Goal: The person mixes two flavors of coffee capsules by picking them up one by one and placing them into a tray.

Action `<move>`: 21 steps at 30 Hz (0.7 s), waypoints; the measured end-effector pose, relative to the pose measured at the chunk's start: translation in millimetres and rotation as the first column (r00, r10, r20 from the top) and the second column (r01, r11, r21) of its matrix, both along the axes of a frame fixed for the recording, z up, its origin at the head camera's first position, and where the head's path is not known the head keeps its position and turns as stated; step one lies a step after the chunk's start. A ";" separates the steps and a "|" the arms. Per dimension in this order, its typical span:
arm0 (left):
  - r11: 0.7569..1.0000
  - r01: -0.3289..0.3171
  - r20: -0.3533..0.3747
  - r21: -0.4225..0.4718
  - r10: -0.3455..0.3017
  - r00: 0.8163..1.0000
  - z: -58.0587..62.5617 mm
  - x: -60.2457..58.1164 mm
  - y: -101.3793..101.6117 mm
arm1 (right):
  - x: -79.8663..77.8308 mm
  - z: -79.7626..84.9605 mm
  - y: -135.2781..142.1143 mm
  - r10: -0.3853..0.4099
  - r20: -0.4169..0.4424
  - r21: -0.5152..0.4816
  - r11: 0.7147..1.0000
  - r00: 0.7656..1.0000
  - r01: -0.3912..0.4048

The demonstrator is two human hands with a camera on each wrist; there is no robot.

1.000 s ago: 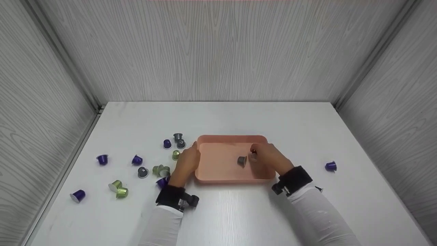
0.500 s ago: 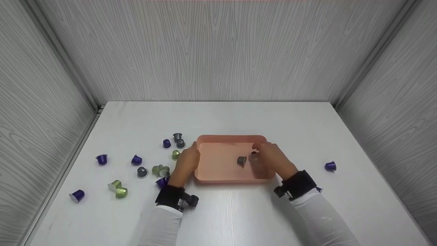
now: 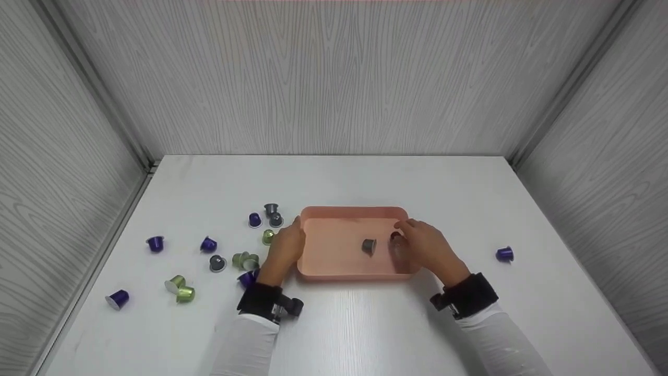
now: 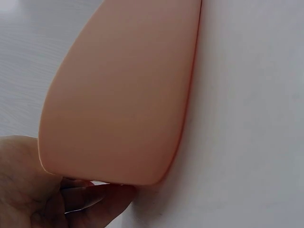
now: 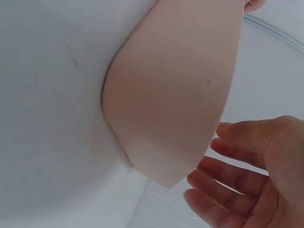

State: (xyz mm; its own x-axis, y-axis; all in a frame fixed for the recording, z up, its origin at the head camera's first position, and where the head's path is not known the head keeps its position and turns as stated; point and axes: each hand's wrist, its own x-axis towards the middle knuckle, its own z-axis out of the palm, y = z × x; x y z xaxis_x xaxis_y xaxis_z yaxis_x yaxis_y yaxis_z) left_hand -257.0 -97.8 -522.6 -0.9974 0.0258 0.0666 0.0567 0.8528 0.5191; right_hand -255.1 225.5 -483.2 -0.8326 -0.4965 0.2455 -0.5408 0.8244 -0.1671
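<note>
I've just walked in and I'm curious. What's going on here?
A person's left grip holds the left side of a pink tray; the right grip is relaxed at its right end, seemingly holding nothing. One grey capsule lies inside. Purple capsules, green capsules and more grey ones lie on the table to the left, and one purple capsule to the right.

- You are in what looks like a lab booth point(image 3: 334, 78).
- Grey wood-grain walls point(image 3: 600, 156) enclose your white table point(image 3: 339, 334) on three visible sides.
- You wear black strapped wrist cameras point(image 3: 464, 295).
</note>
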 end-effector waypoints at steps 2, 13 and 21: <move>1.000 0.000 -0.008 0.001 0.000 1.000 -0.5 -0.3 -0.3 | 1.3 -2.2 4.0 0.039 -0.069 -0.024 0.999 0.997 -0.041; 1.000 0.013 0.001 -0.011 -0.013 1.000 1.0 0.9 0.0 | 11.0 -8.0 29.1 0.077 -0.167 -0.029 0.996 0.983 -0.083; 1.000 0.010 0.005 -0.016 -0.010 1.000 0.4 0.8 -0.9 | 23.9 -9.6 44.5 -0.066 -0.021 0.081 0.994 0.998 0.067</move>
